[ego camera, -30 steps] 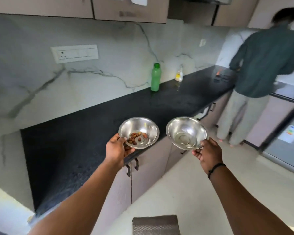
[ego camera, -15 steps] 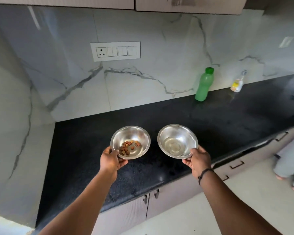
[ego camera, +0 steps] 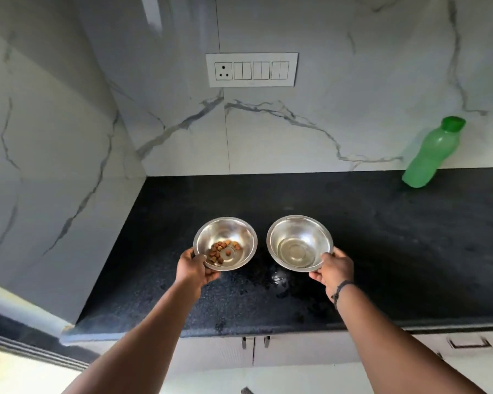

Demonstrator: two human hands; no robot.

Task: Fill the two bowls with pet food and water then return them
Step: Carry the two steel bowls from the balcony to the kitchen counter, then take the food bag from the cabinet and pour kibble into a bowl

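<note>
Two small steel bowls are held side by side over the black counter [ego camera: 382,237]. The left bowl [ego camera: 234,234] has a few brown pet food pieces [ego camera: 219,250] in its bottom; my left hand [ego camera: 195,270] grips its near rim. The right bowl [ego camera: 299,243] holds a shallow pool of clear water; my right hand [ego camera: 335,270], with a dark band on the wrist, grips its near right rim. I cannot tell whether the bowls touch the counter.
A green plastic bottle [ego camera: 430,155] stands at the back right against the marble wall. A switch panel [ego camera: 252,70] is on the wall above. The marble side wall [ego camera: 54,166] closes the counter's left end. Cabinet doors with handles [ego camera: 254,342] sit below the counter edge.
The view has swung left to face the counter squarely. Both bowls have moved from over the counter's front edge to further in above it. The person at the right is out of view.
</note>
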